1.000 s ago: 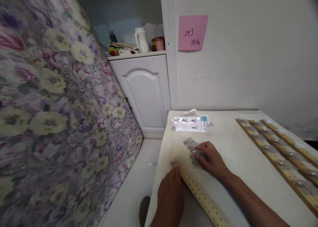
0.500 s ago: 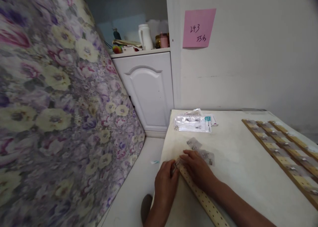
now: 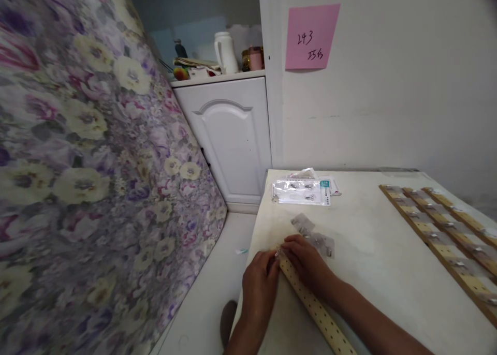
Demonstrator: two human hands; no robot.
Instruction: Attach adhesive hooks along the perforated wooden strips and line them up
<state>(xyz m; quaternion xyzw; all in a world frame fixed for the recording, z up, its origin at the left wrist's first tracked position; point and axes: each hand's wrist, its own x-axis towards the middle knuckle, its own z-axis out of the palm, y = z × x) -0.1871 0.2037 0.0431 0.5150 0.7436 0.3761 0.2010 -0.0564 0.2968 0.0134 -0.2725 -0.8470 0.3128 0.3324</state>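
Note:
A long perforated wooden strip (image 3: 315, 309) lies diagonally on the white table (image 3: 373, 241). Both hands meet at its far end. My left hand (image 3: 259, 284) curls against the strip's left side, fingers closed at the tip. My right hand (image 3: 306, 264) rests over the strip's end, its fingers pinched together on a small piece I cannot make out. Just beyond the right hand lie small clear plastic bags (image 3: 313, 233) with metal bits inside.
Flat clear packets (image 3: 302, 191) lie at the table's far left corner. Several perforated strips loaded with small bags (image 3: 446, 231) lie at the right. A flowered mattress (image 3: 85, 168) leans at the left; a white cabinet (image 3: 229, 137) stands behind. A pink note (image 3: 311, 36) hangs on the wall.
My right hand left the small clear bags and came back to the strip's far end. The left hand slid up to meet it there. The view shifted slightly.

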